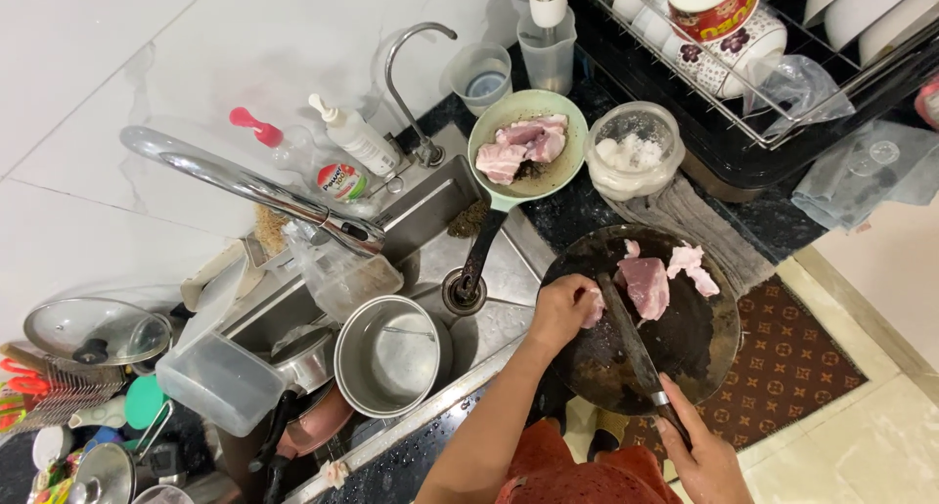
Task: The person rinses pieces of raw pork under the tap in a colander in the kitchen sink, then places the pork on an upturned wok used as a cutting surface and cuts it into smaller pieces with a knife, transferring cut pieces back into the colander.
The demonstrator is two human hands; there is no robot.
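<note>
Two hands at a round dark cutting board (pixel 685 352): left hand (pixel 559 310) closed over a pink meat piece (pixel 593 308), right hand (pixel 706 460) gripping a knife (pixel 631 343), blade just beside left fingers, further meat pieces (pixel 647 285) beyond.

Two hands are at work: a left hand (pixel 559 311) and a right hand (pixel 706 462). One knife (pixel 634 348) lies across one round dark cutting board (pixel 685 352), which bears three pieces of raw meat (pixel 647 285) (one half hidden under the fingers). One green bowl (pixel 567 176) holds more meat. There are two faucets (pixel 240 183), one steel pot (pixel 388 356), one glass lid (pixel 95 331), two clear measuring cups (pixel 480 75) and one lidded jar (pixel 636 150).
</note>
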